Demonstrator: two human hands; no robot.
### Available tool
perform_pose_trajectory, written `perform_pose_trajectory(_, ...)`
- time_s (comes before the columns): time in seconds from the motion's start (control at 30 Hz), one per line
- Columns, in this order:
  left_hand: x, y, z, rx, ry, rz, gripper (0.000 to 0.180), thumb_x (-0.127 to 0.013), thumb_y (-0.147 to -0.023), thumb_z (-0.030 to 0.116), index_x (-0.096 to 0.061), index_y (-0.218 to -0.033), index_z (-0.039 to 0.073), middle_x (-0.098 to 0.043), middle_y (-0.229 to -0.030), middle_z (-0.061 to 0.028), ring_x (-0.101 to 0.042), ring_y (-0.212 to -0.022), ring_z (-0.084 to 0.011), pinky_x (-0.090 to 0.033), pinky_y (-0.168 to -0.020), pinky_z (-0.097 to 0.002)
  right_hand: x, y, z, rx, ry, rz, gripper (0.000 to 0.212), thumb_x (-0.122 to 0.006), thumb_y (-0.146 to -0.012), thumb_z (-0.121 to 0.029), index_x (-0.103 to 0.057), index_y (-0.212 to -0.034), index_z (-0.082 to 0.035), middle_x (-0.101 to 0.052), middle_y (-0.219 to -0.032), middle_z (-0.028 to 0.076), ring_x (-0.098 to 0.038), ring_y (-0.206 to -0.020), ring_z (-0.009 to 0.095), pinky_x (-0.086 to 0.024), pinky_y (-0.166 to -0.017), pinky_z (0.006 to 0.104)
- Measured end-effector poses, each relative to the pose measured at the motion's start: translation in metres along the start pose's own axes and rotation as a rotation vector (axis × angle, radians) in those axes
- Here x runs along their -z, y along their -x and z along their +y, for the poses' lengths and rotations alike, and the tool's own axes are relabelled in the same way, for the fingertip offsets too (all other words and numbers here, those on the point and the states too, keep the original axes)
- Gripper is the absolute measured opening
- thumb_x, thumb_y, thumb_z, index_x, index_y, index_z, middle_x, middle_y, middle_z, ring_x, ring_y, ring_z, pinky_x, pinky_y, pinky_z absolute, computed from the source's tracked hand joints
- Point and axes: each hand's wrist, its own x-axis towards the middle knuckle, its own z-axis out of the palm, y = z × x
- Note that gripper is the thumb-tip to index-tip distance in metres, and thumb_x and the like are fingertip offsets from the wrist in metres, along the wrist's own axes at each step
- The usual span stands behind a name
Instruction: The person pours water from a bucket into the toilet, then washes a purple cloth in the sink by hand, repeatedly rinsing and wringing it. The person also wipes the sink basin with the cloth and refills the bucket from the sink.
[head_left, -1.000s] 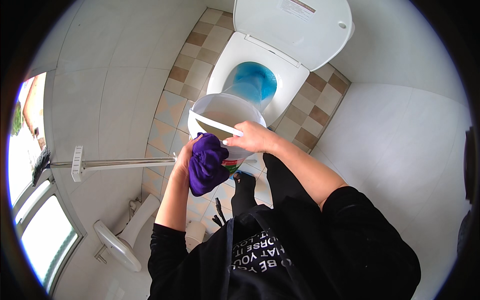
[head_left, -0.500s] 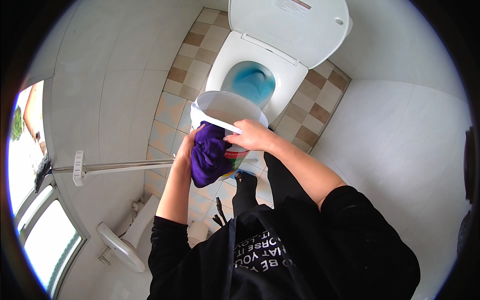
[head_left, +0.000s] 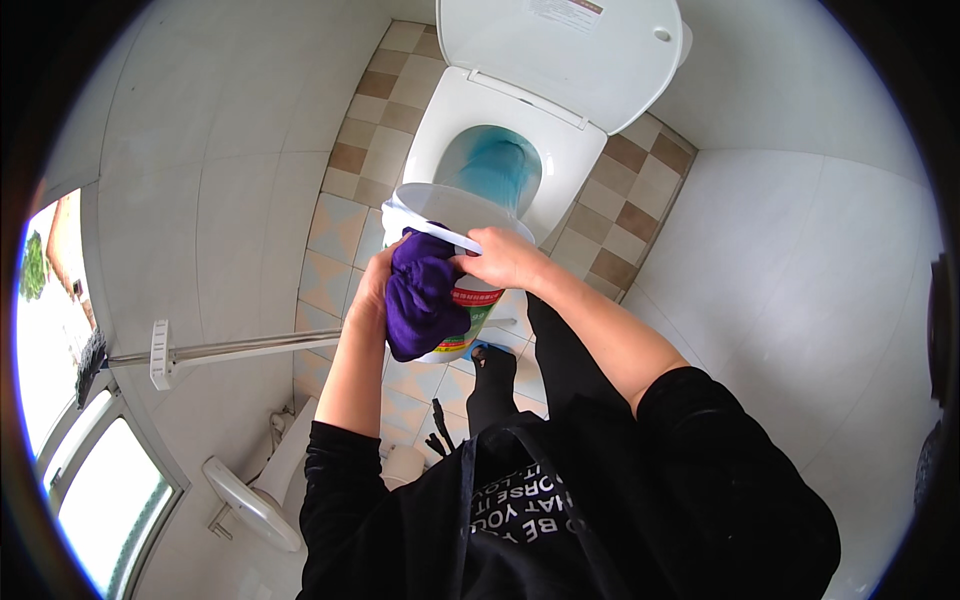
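A white plastic bucket (head_left: 492, 215) with a red and green label is held up in front of me, its mouth tipped toward the toilet bowl. My right hand (head_left: 500, 258) is closed on the near rim, where a white band, rim or handle, crosses. Bunched against the bucket's left side is a purple cloth (head_left: 425, 300). My left hand (head_left: 375, 280) is closed around the cloth's left edge, its fingertips partly hidden behind it. Just beyond the bucket stands the white toilet (head_left: 430, 130), lid (head_left: 560, 60) raised, with blue liquid (head_left: 500, 170) in the bowl.
Long-handled cleaning tools (head_left: 250, 343) stick out from a wall rack (head_left: 160, 355) at the left. A small washbasin (head_left: 245, 500) lies lower left beside a bright window (head_left: 110, 490). Tiled floor (head_left: 330, 245) surrounds the toilet; my feet in blue slippers (head_left: 485, 350) stand below the bucket.
The purple cloth has shifted up slightly with my left hand, and more of the bucket's label shows. Both hands keep their hold. The view has turned a little.
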Motion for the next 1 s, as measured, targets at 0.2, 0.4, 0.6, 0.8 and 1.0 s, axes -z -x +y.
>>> perform_pose_trajectory(0.2, 0.006, -0.013, 0.004, -0.013, -0.015, -0.004, 0.029, -0.045, -0.091, 0.019, -0.055, -0.109, -0.001, -0.062, -0.1, -0.013, -0.061, -0.088, -0.0222, -0.051, -0.08, -0.0321, 0.008, -0.003, -0.003, -0.018, -0.002, 0.043, 0.046, -0.063, -0.076, -0.044, -0.062, -0.091, -0.001, -0.064, -0.089, 0.019, -0.061, -0.085, 0.035, -0.048, -0.075, 0.0404)
perform_pose_trajectory(0.4, 0.005, -0.02, 0.003, -0.066, -0.04, -0.023, 0.029, -0.045, -0.091, 0.02, -0.055, -0.107, -0.002, -0.063, -0.097, -0.0132, -0.062, -0.088, -0.0224, -0.051, -0.08, -0.0325, 0.012, -0.004, -0.003, -0.055, -0.013, 0.061, 0.045, -0.061, -0.078, -0.044, -0.062, -0.093, -0.002, -0.064, -0.089, 0.019, -0.061, -0.085, 0.035, -0.048, -0.075, 0.0412)
perform_pose_trajectory(0.6, -0.012, -0.018, 0.012, -0.013, 0.02, 0.022, 0.03, -0.044, -0.091, 0.021, -0.055, -0.107, -0.002, -0.063, -0.097, -0.0132, -0.062, -0.088, -0.023, -0.051, -0.081, -0.0333, 0.016, -0.006, -0.003, -0.054, -0.033, 0.1, 0.043, -0.06, -0.078, -0.042, -0.063, -0.094, -0.002, -0.065, -0.088, 0.019, -0.062, -0.085, 0.035, -0.048, -0.074, 0.0411)
perform_pose_trajectory(0.8, -0.009, -0.025, 0.014, -0.039, 0.021, -0.019, 0.03, -0.043, -0.09, 0.019, -0.054, -0.109, -0.002, -0.063, -0.098, -0.0134, -0.061, -0.089, -0.0235, -0.051, -0.081, -0.0343, 0.018, -0.008, -0.005, -0.048, -0.031, 0.138, 0.042, -0.059, -0.079, -0.041, -0.063, -0.096, -0.003, -0.065, -0.089, 0.019, -0.061, -0.086, 0.035, -0.048, -0.074, 0.0412)
perform_pose_trajectory(1.0, -0.002, -0.034, 0.014, -0.048, 0.025, -0.057, 0.03, -0.042, -0.09, 0.018, -0.054, -0.11, -0.002, -0.062, -0.099, -0.0135, -0.061, -0.09, -0.0236, -0.05, -0.082, -0.0344, 0.015, -0.012, 0.0, -0.054, -0.049, 0.151, 0.041, -0.058, -0.08, -0.04, -0.063, -0.099, -0.004, -0.064, -0.091, 0.019, -0.061, -0.087, 0.036, -0.048, -0.075, 0.0418)
